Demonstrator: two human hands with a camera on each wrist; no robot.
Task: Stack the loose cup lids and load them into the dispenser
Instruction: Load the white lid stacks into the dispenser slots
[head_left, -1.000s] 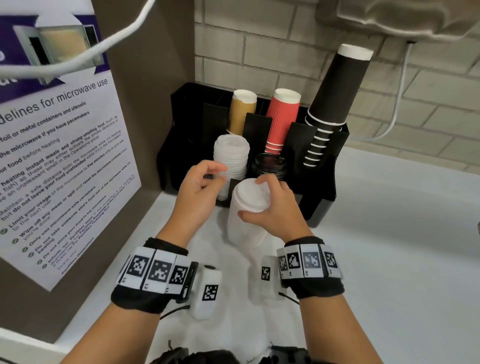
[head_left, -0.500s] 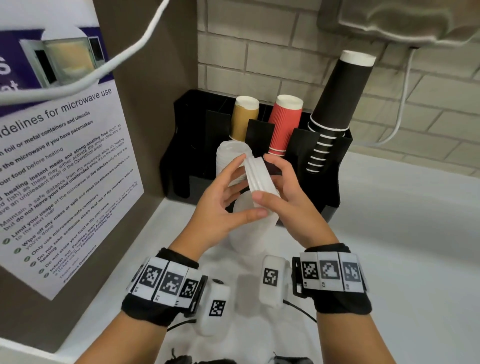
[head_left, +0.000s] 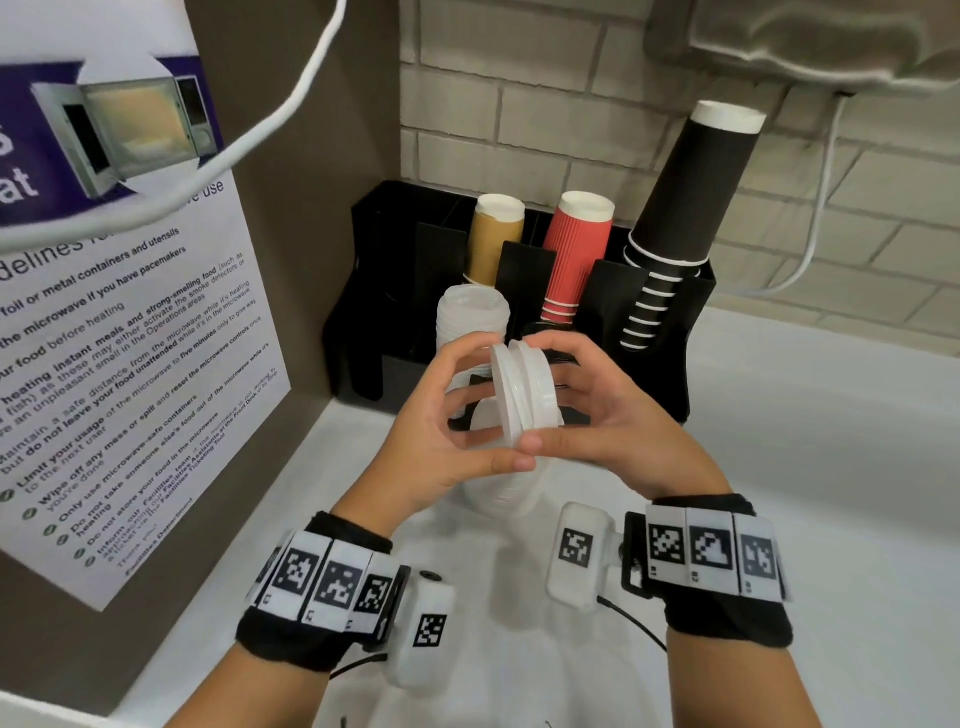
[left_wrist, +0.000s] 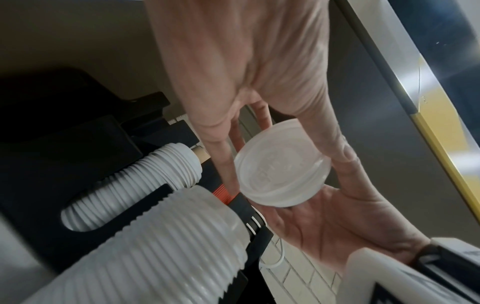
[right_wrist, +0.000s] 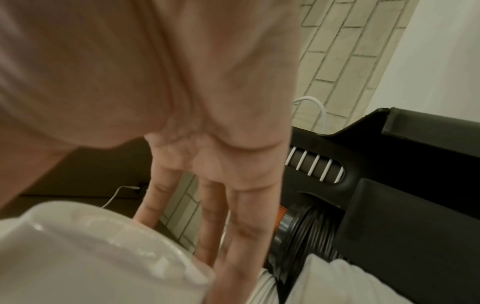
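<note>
A few white cup lids (head_left: 524, 389) stand on edge between my two hands, slightly fanned apart, just above a tall stack of white lids (head_left: 498, 493) on the counter. My left hand (head_left: 480, 405) pinches their rim with thumb below and fingers above. My right hand (head_left: 563, 400) grips them from the other side. In the left wrist view the near lid (left_wrist: 281, 172) shows its round face, with the tall stack (left_wrist: 145, 246) below. The black dispenser (head_left: 363, 322) behind holds another white lid stack (head_left: 470, 322) in a front slot. The right wrist view shows a blurred lid (right_wrist: 91, 246).
Brown cups (head_left: 496, 234), red cups (head_left: 576, 249) and black cups (head_left: 685, 197) stand upside down in the dispenser's back slots. Black lids (right_wrist: 303, 226) fill the slot beside the white ones. A poster (head_left: 130, 364) covers the left wall. White counter (head_left: 779, 467) stretches right.
A second ago my right hand was on top of the tall stack and my left was near the dispenser's lids. Both hands have since lifted a few lids and turned them on edge.
</note>
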